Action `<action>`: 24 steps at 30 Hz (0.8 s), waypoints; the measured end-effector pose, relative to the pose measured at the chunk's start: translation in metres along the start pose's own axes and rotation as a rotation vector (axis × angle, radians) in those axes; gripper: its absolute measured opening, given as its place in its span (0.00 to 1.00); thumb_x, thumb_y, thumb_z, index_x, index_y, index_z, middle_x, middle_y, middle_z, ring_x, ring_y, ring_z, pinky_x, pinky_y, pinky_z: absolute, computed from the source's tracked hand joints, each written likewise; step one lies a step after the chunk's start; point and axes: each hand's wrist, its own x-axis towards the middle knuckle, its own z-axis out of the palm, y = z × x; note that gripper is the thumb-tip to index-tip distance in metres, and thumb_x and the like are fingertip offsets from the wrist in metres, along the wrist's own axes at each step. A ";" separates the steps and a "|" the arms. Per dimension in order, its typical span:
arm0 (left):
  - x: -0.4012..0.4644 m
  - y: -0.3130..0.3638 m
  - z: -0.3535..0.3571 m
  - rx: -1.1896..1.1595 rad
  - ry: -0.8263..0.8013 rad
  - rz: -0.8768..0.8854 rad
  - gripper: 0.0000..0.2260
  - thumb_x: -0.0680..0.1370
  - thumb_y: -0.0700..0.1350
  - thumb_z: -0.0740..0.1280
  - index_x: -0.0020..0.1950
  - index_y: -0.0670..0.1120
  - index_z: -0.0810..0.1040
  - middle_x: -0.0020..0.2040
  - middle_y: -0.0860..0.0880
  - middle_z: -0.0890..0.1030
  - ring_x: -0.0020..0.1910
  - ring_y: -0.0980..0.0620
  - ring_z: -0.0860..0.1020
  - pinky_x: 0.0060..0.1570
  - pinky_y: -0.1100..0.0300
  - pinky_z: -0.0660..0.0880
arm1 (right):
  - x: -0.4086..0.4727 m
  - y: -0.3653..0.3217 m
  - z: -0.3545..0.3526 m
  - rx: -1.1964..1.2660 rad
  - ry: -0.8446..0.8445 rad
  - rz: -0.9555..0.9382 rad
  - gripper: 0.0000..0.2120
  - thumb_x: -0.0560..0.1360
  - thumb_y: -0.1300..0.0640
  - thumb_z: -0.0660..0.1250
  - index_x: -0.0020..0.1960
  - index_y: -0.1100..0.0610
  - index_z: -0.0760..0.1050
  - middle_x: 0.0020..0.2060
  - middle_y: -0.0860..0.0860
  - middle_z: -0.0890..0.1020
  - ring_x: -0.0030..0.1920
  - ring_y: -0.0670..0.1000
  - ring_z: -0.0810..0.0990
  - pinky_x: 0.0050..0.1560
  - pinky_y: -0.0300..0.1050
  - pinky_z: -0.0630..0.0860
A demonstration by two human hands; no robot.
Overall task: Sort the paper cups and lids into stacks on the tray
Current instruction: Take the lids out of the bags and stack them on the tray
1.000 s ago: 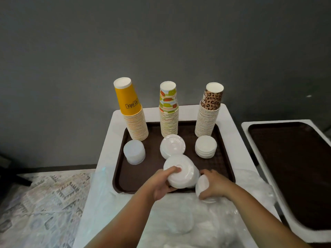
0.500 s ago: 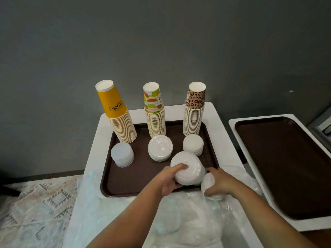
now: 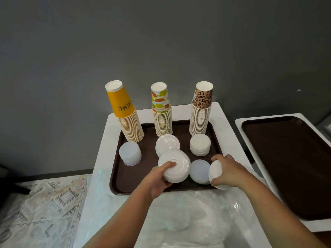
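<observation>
On the brown tray [image 3: 125,178] stand three upside-down cup stacks: yellow [image 3: 125,111], fruit-patterned [image 3: 162,111] and leopard-print [image 3: 201,111]. In front of them sit a translucent lid stack [image 3: 130,153], a white domed lid stack [image 3: 167,142] and a flat white lid stack [image 3: 200,144]. My left hand [image 3: 159,178] grips a bunch of white domed lids [image 3: 176,166] over the tray's front. My right hand [image 3: 227,171] holds small white lids [image 3: 215,171] on edge at the tray's front right. A translucent lid [image 3: 199,171] lies between my hands.
Crumpled clear plastic wrap [image 3: 188,217] covers the white table's near half. A second brown tray [image 3: 290,163] rests on another white table at the right. A patterned rug [image 3: 41,203] shows on the floor at the left. A grey wall stands behind.
My left hand has carried the domed lids back and left, toward the middle lid stack. A translucent lid now shows between my hands. The camera view shifted.
</observation>
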 end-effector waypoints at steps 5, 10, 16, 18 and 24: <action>-0.012 0.007 -0.045 -0.027 0.104 0.094 0.11 0.74 0.40 0.69 0.55 0.43 0.75 0.53 0.43 0.81 0.54 0.46 0.77 0.51 0.54 0.76 | 0.001 -0.048 0.005 0.146 0.023 -0.148 0.34 0.65 0.51 0.76 0.66 0.45 0.63 0.58 0.47 0.63 0.60 0.54 0.70 0.55 0.45 0.70; -0.016 0.007 -0.088 0.026 0.271 0.172 0.14 0.73 0.39 0.71 0.57 0.42 0.75 0.52 0.43 0.81 0.53 0.46 0.79 0.56 0.53 0.76 | 0.013 -0.084 0.039 0.224 0.002 -0.197 0.34 0.65 0.51 0.76 0.65 0.47 0.63 0.58 0.50 0.65 0.57 0.52 0.69 0.53 0.43 0.68; -0.014 0.004 -0.120 0.071 0.341 0.175 0.41 0.53 0.52 0.78 0.63 0.41 0.72 0.57 0.42 0.80 0.55 0.45 0.79 0.53 0.52 0.78 | 0.032 -0.108 0.080 0.193 -0.019 -0.141 0.35 0.64 0.49 0.76 0.65 0.49 0.62 0.59 0.51 0.64 0.60 0.56 0.71 0.56 0.46 0.71; -0.015 0.005 -0.124 0.095 0.332 0.176 0.42 0.52 0.54 0.77 0.63 0.42 0.73 0.57 0.42 0.80 0.55 0.45 0.79 0.55 0.51 0.77 | 0.037 -0.110 0.089 0.174 -0.032 -0.125 0.35 0.64 0.49 0.76 0.65 0.49 0.63 0.59 0.52 0.64 0.60 0.57 0.71 0.58 0.46 0.71; -0.012 0.006 -0.131 0.145 0.342 0.159 0.41 0.51 0.55 0.77 0.62 0.42 0.74 0.55 0.43 0.81 0.55 0.46 0.79 0.54 0.53 0.77 | 0.049 -0.115 0.105 0.114 -0.023 -0.082 0.37 0.63 0.47 0.76 0.66 0.50 0.62 0.62 0.53 0.65 0.62 0.59 0.70 0.61 0.47 0.68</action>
